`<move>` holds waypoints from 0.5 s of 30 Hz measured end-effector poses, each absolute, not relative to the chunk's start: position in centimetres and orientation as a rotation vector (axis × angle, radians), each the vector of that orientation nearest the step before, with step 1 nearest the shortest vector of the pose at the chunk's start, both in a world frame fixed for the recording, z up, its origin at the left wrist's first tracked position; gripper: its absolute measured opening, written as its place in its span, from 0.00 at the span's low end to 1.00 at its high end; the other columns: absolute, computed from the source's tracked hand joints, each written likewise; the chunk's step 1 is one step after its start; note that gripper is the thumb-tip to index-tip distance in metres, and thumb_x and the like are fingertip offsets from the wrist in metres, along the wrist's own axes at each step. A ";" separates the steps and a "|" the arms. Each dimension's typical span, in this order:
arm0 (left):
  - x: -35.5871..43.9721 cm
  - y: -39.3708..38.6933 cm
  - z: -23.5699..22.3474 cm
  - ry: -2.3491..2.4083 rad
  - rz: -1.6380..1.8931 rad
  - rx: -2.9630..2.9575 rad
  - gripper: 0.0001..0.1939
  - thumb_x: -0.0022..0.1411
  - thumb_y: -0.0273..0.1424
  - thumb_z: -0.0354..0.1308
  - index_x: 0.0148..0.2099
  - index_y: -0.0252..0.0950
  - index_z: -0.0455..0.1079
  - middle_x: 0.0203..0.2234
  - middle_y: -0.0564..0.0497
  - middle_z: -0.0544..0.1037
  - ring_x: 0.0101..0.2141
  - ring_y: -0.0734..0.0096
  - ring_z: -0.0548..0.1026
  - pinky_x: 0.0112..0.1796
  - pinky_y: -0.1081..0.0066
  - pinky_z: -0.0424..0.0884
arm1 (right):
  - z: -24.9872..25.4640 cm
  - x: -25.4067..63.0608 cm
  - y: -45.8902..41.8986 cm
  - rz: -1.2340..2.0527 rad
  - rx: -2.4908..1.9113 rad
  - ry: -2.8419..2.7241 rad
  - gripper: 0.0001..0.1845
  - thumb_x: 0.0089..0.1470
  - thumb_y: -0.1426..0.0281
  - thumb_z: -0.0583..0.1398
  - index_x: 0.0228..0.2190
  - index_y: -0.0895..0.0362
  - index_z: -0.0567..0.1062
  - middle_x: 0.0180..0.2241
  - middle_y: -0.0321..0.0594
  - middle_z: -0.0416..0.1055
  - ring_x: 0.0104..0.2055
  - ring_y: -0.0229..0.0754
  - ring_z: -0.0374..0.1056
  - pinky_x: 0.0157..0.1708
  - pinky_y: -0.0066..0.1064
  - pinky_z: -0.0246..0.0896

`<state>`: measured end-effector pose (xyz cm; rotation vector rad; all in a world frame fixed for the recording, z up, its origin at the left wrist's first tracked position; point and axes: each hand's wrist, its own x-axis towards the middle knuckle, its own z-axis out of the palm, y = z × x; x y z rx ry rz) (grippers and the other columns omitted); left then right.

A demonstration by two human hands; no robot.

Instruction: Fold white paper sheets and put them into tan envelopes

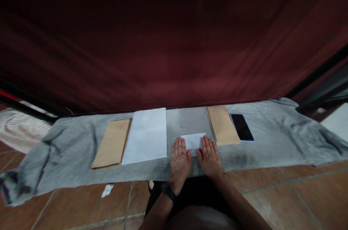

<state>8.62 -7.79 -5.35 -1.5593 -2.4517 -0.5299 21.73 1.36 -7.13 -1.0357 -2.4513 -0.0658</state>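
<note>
A small folded sheet of white paper (pixel 193 142) lies flat on the grey cloth in front of me. My left hand (pixel 179 159) rests flat over its left edge, fingers stretched out and pointing away from me. On its right edge lies my right hand (pixel 210 157), also flat with the fingers extended. Both thumbs point inward over the near part of the paper. Left of my hands is a stack of larger white paper sheets (pixel 146 136). Nearest on the right is a stack of brown envelopes (pixel 223 125).
A grey cloth (pixel 272 132) covers the narrow table. Another stack of brown envelopes (pixel 112 143) sits at the left, and a phone (pixel 241 127) lies at the right. Behind the table hangs a dark red curtain (pixel 174 59). A crumpled white scrap (pixel 107 190) is on the tiled floor.
</note>
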 end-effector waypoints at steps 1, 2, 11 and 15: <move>8.6 -8.2 -5.3 -2.450 -0.532 -1.551 0.31 0.71 0.31 0.47 0.71 0.25 0.49 0.66 0.34 0.60 0.67 0.53 0.57 0.62 0.53 0.62 | -7.2 21.8 1.3 -0.063 -1.031 -2.448 0.38 0.68 0.60 0.50 0.70 0.63 0.43 0.68 0.56 0.53 0.67 0.55 0.57 0.64 0.48 0.52; 8.6 -8.7 -5.2 -2.444 -0.531 -1.552 0.30 0.71 0.31 0.46 0.71 0.25 0.50 0.66 0.35 0.61 0.67 0.54 0.57 0.62 0.53 0.63 | -7.3 21.8 1.3 -0.063 -1.030 -2.442 0.38 0.68 0.60 0.50 0.70 0.63 0.42 0.68 0.56 0.53 0.66 0.55 0.57 0.64 0.48 0.52; 3.2 -12.5 -1.6 -2.507 -0.524 -1.327 0.28 0.71 0.34 0.46 0.70 0.31 0.55 0.67 0.38 0.59 0.69 0.52 0.49 0.66 0.49 0.53 | -8.0 22.0 1.5 -0.038 -1.014 -2.449 0.39 0.68 0.58 0.50 0.70 0.63 0.44 0.68 0.56 0.51 0.67 0.58 0.56 0.64 0.51 0.51; -2.5 -14.2 -0.9 -2.628 -0.419 -1.023 0.32 0.72 0.39 0.44 0.69 0.22 0.54 0.68 0.29 0.54 0.69 0.45 0.47 0.64 0.46 0.52 | -8.2 22.1 1.6 -0.057 -1.001 -2.445 0.38 0.68 0.58 0.50 0.70 0.63 0.44 0.68 0.56 0.52 0.66 0.58 0.57 0.64 0.51 0.51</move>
